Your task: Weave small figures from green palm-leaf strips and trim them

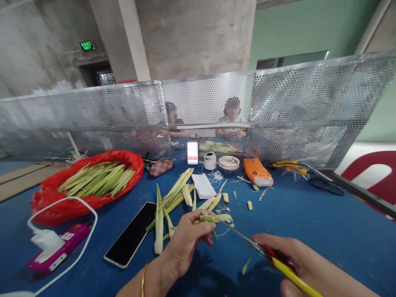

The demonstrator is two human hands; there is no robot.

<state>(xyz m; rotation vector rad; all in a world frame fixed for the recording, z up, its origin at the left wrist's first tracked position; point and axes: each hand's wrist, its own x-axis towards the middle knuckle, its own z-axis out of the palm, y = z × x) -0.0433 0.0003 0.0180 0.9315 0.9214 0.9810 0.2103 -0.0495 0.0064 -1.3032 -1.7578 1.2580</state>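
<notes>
My left hand is closed around a small bundle of pale green husk strips, which juts out to the right past the fingertips. In my right hand are scissors with red and yellow handles, their thin blades reaching left to the bundle. Whether the blades are parted cannot be made out. Behind my left hand lies a loose heap of long green and yellowish husks. Several cut bits are scattered to the right of it, and a green scrap lies below the scissors.
A red plastic bag full of husks stands at the left. Around it are a magenta power strip with a white cable and a dark phone. Farther back are string, tape, an orange packet and a perforated metal screen.
</notes>
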